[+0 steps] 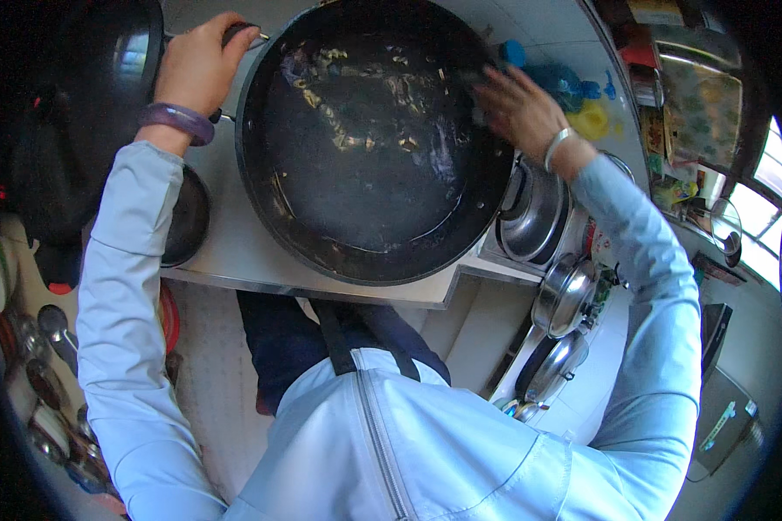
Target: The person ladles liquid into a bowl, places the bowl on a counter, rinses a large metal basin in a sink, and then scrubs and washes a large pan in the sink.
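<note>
A large, dark, round pan [365, 208] lies before me on a pale countertop, its inside shiny with wet-looking streaks and reflections. My left hand [199, 68] is closed around the dark side handle [238, 32] at the pan's upper left. Over the right inner wall of the pan, my right hand [518, 107] is blurred, with its fingers stretched toward the middle. Something greyish shows beneath those fingers, but the blur hides what it is and whether I hold it.
A smaller dark pan [186, 218] is partly covered by my left sleeve. Past the right rim are a metal pot [528, 225], a lidded steel pot [563, 296] and a blue plastic bottle [557, 84]. The counter's front edge [300, 291] runs just before my legs. Spoons and utensils [56, 325] lie at far left.
</note>
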`<action>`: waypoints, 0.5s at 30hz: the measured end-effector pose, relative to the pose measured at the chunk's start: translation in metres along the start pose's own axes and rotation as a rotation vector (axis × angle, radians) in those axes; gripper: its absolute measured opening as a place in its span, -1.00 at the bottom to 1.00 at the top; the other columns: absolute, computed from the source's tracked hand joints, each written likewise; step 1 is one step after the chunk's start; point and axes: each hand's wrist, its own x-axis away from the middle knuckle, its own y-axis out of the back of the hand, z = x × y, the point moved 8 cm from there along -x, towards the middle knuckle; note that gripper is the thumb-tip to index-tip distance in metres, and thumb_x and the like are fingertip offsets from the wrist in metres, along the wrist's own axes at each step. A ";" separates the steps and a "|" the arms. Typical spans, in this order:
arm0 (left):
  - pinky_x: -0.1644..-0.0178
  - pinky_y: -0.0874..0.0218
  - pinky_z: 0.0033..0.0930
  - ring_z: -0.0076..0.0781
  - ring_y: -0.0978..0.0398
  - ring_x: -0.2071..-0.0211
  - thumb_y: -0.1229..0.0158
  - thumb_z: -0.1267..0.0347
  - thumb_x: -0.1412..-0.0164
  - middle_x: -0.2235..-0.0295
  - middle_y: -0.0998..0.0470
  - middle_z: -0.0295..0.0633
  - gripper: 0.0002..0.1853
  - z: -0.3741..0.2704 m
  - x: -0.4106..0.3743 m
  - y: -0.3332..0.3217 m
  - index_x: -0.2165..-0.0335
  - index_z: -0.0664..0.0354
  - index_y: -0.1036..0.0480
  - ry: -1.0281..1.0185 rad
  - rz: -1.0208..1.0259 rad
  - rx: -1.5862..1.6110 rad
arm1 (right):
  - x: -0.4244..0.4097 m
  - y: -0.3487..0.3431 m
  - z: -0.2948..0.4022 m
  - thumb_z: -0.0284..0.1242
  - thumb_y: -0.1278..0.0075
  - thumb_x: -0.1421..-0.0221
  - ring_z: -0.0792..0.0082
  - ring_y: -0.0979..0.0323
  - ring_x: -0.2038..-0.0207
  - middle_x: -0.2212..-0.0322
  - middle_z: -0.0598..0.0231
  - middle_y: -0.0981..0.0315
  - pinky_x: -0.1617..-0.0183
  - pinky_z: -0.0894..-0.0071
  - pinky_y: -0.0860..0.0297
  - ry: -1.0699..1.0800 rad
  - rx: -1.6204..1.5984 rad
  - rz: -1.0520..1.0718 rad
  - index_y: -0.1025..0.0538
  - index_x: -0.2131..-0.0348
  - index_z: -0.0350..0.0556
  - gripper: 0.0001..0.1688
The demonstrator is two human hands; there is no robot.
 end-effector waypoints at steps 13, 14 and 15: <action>0.30 -0.32 -0.16 -0.03 -0.48 0.33 0.03 0.11 -0.14 0.37 -0.52 -0.04 -0.67 0.015 -0.011 -0.007 0.23 0.04 -0.46 -0.038 0.201 0.053 | 0.055 0.025 0.134 -0.25 0.16 -0.09 0.25 -0.28 0.12 0.23 0.29 -0.46 -0.05 0.27 -0.14 0.096 -0.838 0.003 -0.53 0.32 -0.05 -0.67; 0.30 -0.33 -0.15 -0.03 -0.48 0.33 0.04 0.10 -0.15 0.36 -0.52 -0.05 -0.67 0.009 -0.012 -0.005 0.23 0.03 -0.46 -0.064 0.177 0.026 | 0.057 0.027 0.126 -0.28 0.15 -0.08 0.24 -0.29 0.13 0.22 0.29 -0.45 -0.03 0.26 -0.15 0.090 -0.898 -0.055 -0.53 0.30 -0.06 -0.69; 0.29 -0.33 -0.15 -0.03 -0.48 0.32 0.04 0.10 -0.15 0.35 -0.52 -0.05 -0.66 0.016 -0.010 -0.006 0.22 0.03 -0.46 -0.053 0.174 -0.003 | 0.059 0.028 0.120 -0.31 0.15 -0.07 0.23 -0.29 0.13 0.22 0.30 -0.45 -0.02 0.26 -0.16 0.097 -0.962 -0.112 -0.52 0.28 -0.06 -0.70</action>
